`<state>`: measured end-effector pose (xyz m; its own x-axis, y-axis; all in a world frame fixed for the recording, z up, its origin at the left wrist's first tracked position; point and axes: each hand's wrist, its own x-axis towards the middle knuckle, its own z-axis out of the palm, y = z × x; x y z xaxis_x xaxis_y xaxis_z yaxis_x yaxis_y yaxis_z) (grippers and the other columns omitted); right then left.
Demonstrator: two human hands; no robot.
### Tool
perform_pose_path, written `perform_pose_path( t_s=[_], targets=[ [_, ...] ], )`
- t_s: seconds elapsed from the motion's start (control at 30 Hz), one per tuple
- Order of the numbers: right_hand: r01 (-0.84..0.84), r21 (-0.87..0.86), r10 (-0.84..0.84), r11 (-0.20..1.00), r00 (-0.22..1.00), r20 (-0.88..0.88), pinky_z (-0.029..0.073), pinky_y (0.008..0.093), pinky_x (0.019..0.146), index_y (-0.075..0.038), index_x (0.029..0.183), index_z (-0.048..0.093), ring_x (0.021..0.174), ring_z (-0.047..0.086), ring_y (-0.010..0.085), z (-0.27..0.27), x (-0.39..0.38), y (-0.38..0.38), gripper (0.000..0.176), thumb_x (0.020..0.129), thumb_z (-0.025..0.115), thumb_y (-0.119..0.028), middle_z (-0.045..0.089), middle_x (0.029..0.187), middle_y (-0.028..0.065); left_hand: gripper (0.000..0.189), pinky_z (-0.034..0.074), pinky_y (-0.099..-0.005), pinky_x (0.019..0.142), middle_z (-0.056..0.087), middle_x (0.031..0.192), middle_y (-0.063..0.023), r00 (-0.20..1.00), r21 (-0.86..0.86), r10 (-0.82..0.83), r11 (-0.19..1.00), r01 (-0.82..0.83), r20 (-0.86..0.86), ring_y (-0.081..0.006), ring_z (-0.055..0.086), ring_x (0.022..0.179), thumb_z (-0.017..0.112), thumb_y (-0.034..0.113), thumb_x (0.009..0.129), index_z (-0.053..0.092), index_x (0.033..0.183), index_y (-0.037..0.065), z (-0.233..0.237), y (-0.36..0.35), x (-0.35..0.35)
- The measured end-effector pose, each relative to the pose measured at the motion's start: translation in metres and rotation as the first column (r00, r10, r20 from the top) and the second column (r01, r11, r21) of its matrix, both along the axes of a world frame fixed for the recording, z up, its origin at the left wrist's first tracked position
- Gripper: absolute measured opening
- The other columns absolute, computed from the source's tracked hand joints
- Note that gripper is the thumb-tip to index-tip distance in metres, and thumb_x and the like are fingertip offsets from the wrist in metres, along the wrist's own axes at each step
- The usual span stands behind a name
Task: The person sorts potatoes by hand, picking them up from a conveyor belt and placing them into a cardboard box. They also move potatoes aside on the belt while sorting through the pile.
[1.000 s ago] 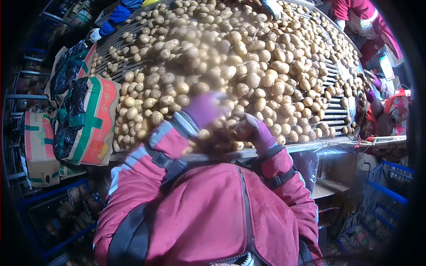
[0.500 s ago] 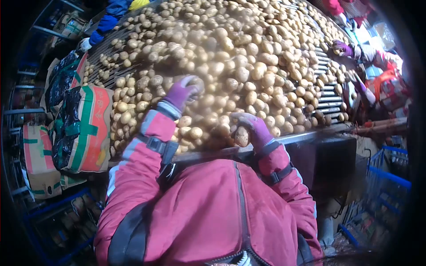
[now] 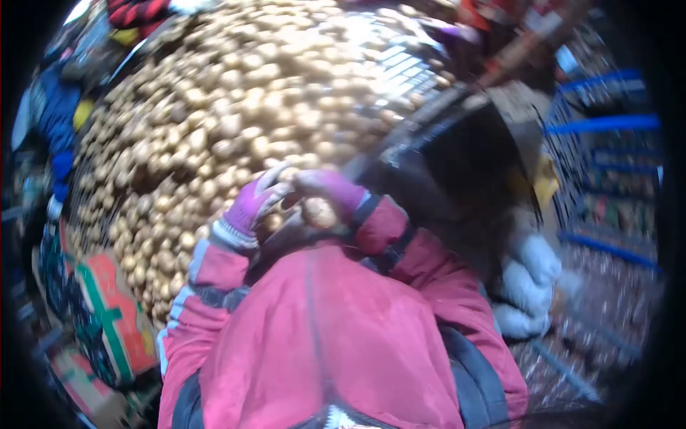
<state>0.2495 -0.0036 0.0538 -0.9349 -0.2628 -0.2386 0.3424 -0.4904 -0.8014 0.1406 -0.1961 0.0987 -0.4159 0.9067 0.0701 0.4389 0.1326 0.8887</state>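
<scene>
Nearest the camera is the person's pink jacket, front and both sleeves. Just past it, the gloved hands come together over the near edge of the potato pile.

Right hand: purple glove, reaching in leftward, fingers bent, closed around a large potato on its body side. That potato is roundish, its long axis hard to call, maybe slightly longer side to side. It lies to the right of the left hand, apart from its palm; the right hand is clearly the nearer one.

Left hand: fingers curved toward the right hand. Blur hides the grip, so cannot tell whether it is clamped on anything. A second potato sits just beside it, on the body side. A small potato shows between the two hands' fingertips; which hand touches it, if either, is unclear.

To the right of the hands, a dark bin; further right, white lumpy sacks and a blue rack. To the left, a printed bag with green tape.

Beyond the hands, the potato pile spreads wide, bare slats showing at far right. Other people are around it: a blue sleeve at left, a red-and-black sleeve at far left. Far side blurred.
</scene>
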Motion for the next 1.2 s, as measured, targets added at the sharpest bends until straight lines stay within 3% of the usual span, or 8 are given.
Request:
perform_pose_path(
  t_s=[0.03, 0.1, 0.13, 0.27, 0.57, 0.93, 1.1, 1.2],
  targets=[
    [0.030, -0.059, -0.024, 0.998, 0.995, 0.096, 0.049, 0.0368, 0.096, -0.002, 0.124, 0.063, 0.108, 0.064, 0.0223, 0.012, 0.013, 0.013, 0.042, 0.102, 0.053, -0.036, 0.069, 0.116, 0.0116, 0.052, 0.042, -0.0360, 0.109, 0.054, 0.140, -0.0200, 0.911, -0.195, 0.133, 0.979, -0.060, 0.390, -0.0292, 0.054, 0.128, 0.056, 0.021, 0.098, 0.046, 0.145, 0.002, 0.007, 0.020, 0.011],
    [0.238, -0.265, -0.213, 0.935, 0.970, 0.117, 0.050, 0.0365, 0.092, -0.001, 0.124, 0.061, 0.104, 0.063, 0.0215, -0.003, 0.046, 0.034, 0.041, 0.100, 0.058, -0.034, 0.065, 0.114, 0.0090, 0.056, 0.039, -0.0347, 0.110, 0.053, 0.141, -0.0175, 0.835, -0.154, 0.128, 0.987, -0.052, 0.536, -0.0239, 0.051, 0.131, 0.057, 0.022, 0.097, 0.044, 0.146, -0.002, 0.022, 0.048, 0.030],
    [0.255, -0.331, -0.235, 0.909, 0.967, 0.101, 0.051, 0.0351, 0.090, -0.001, 0.124, 0.059, 0.103, 0.061, 0.0199, -0.014, 0.062, 0.050, 0.041, 0.097, 0.062, -0.032, 0.063, 0.112, 0.0080, 0.056, 0.042, -0.0353, 0.108, 0.056, 0.140, -0.0164, 0.864, -0.151, 0.121, 0.987, -0.053, 0.488, -0.0231, 0.054, 0.128, 0.058, 0.028, 0.100, 0.045, 0.145, -0.002, 0.003, 0.054, 0.033],
    [0.470, 0.412, -0.262, 0.781, 0.844, -0.467, 0.050, 0.0327, 0.092, 0.000, 0.131, 0.053, 0.107, 0.057, 0.0185, -0.028, 0.139, 0.132, 0.050, 0.090, 0.070, -0.025, 0.059, 0.116, 0.0108, 0.048, 0.046, -0.0343, 0.104, 0.062, 0.131, -0.0154, 0.976, -0.163, -0.059, 0.982, 0.094, 0.207, -0.0225, 0.059, 0.121, 0.057, 0.028, 0.100, 0.053, 0.137, -0.002, -0.011, 0.091, 0.041],
    [0.782, 0.362, -0.831, 0.507, 0.555, -0.034, 0.051, 0.0321, 0.091, 0.000, 0.132, 0.054, 0.106, 0.060, 0.0186, -0.035, 0.272, 0.231, 0.047, 0.094, 0.064, -0.024, 0.062, 0.117, 0.0112, 0.044, 0.046, -0.0290, 0.094, 0.065, 0.120, -0.0083, 0.869, -0.263, 0.014, 0.956, 0.134, 0.495, -0.0149, 0.059, 0.106, 0.060, 0.023, 0.097, 0.057, 0.133, -0.003, -0.016, 0.169, 0.088],
    [0.480, 0.863, -0.985, -0.158, -0.015, -0.172, 0.052, 0.0314, 0.090, 0.000, 0.134, 0.054, 0.105, 0.063, 0.0186, -0.084, 0.548, 0.355, 0.043, 0.097, 0.058, -0.022, 0.065, 0.117, 0.0117, 0.035, 0.050, -0.0292, 0.083, 0.066, 0.109, -0.0072, 0.867, -0.337, -0.031, 0.914, 0.226, 0.498, -0.0168, 0.061, 0.095, 0.057, 0.021, 0.100, 0.061, 0.129, 0.002, -0.038, 0.198, 0.098],
    [0.667, 0.745, -0.990, -0.027, 0.084, -0.111, 0.052, 0.0311, 0.089, 0.000, 0.134, 0.055, 0.104, 0.065, 0.0186, -0.073, 0.456, 0.378, 0.041, 0.099, 0.055, -0.022, 0.067, 0.117, 0.0119, 0.031, 0.049, -0.0236, 0.064, 0.065, 0.091, -0.0022, 0.704, -0.293, 0.194, 0.956, 0.020, 0.683, -0.0084, 0.057, 0.071, 0.058, 0.018, 0.099, 0.064, 0.125, 0.002, -0.044, 0.182, 0.103],
    [0.780, 0.532, -0.915, 0.330, 0.404, -0.024, 0.053, 0.0309, 0.089, 0.000, 0.135, 0.055, 0.104, 0.066, 0.0187, -0.037, 0.318, 0.342, 0.041, 0.100, 0.053, -0.021, 0.068, 0.117, 0.0121, 0.032, 0.054, -0.0266, 0.078, 0.068, 0.111, -0.0062, 0.790, -0.402, 0.271, 0.915, -0.034, 0.550, -0.0116, 0.065, 0.088, 0.056, 0.019, 0.100, 0.062, 0.125, -0.001, -0.049, 0.154, 0.087]
  ],
)
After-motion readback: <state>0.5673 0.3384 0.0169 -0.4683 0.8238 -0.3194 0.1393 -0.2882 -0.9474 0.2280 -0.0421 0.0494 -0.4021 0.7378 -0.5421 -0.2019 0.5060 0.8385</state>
